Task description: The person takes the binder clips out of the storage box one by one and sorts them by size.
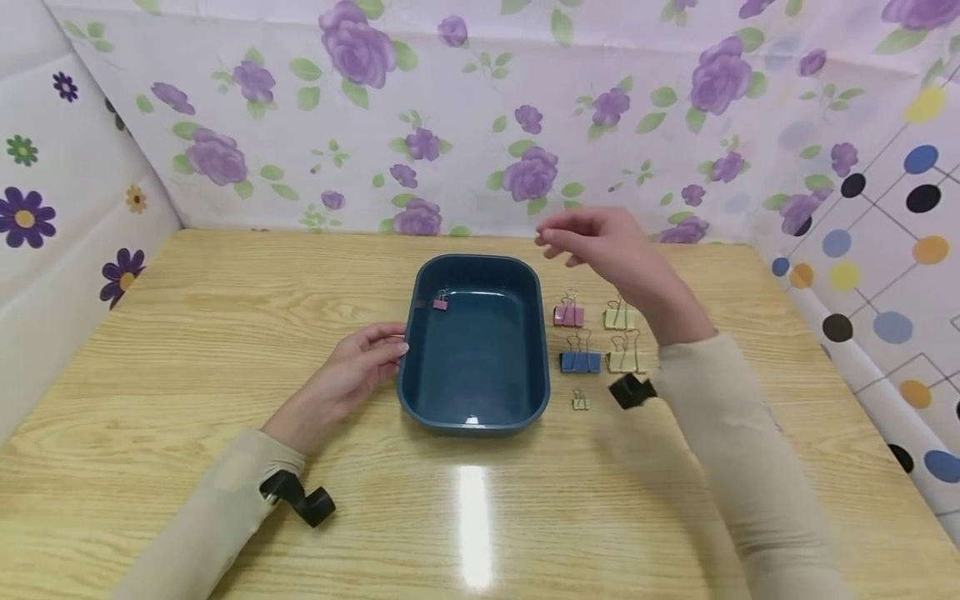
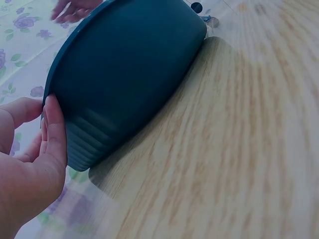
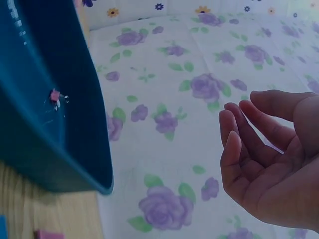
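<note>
A dark blue tray (image 1: 474,413) sits mid-table with one small pink binder clip (image 1: 440,302) inside near its far left corner. My left hand (image 1: 365,360) rests on the table with its fingertips (image 2: 54,115) touching the tray's left wall (image 2: 129,74). My right hand (image 1: 592,240) hovers empty above the tray's far right corner, fingers loosely curved (image 3: 249,144). Beneath it lie a pink clip (image 1: 568,313), a blue clip (image 1: 581,360), two pale yellow clips (image 1: 619,317) (image 1: 627,358) and a tiny yellow clip (image 1: 581,402). The pink clip in the tray (image 3: 54,94) also shows in the right wrist view.
The wooden table (image 1: 225,333) is enclosed by floral sheets (image 1: 450,117) at the back and both sides. Black wrist-camera mounts (image 1: 306,500) (image 1: 628,390) sit on both sleeves. Bare wood spreads left of the tray and along the front.
</note>
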A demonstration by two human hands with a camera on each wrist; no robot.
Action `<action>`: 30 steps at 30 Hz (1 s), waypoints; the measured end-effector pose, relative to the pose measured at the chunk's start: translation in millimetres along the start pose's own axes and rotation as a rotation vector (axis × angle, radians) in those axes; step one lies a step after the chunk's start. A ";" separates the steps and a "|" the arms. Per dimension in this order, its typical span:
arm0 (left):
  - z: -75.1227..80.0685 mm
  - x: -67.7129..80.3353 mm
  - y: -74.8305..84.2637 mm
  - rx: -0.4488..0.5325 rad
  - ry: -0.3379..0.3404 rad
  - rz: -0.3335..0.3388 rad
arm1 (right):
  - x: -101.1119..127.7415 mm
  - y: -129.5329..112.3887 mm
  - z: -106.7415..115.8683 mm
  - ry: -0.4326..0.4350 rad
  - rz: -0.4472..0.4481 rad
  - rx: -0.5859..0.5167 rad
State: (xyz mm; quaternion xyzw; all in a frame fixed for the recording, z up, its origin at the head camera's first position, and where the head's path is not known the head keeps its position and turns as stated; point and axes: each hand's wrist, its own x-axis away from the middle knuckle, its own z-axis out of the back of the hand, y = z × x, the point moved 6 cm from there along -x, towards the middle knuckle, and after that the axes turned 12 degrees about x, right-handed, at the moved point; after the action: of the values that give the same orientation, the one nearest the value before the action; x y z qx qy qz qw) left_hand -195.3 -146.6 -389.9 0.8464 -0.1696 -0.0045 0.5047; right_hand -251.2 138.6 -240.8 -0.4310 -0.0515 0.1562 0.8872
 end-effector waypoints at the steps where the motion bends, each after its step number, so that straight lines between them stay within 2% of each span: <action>1: -0.1 0.0 0.3 0.000 -0.002 0.000 | -5.9 -3.6 -3.2 -0.001 -0.004 -0.007; 10: 1.2 -1.0 -0.3 0.011 -0.003 0.003 | -48.0 -20.0 -31.0 -0.011 -0.031 -0.078; 18: 1.3 -0.3 0.0 0.014 0.002 0.006 | -66.7 -23.0 -55.9 -0.020 -0.037 -0.150; 25: 0.0 0.8 0.4 0.005 0.006 0.009 | -77.3 -14.8 -83.9 0.003 -0.073 -0.133; 30: -0.2 0.1 0.9 0.003 0.000 0.001 | -84.0 0.1 -107.4 -0.017 -0.137 -0.101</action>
State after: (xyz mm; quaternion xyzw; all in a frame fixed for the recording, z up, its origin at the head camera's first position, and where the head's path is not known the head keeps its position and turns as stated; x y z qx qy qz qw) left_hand -195.4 -146.9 -389.0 0.8471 -0.1704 -0.0041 0.5034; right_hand -306.4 31.2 -304.1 -0.4694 -0.0962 0.0959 0.8725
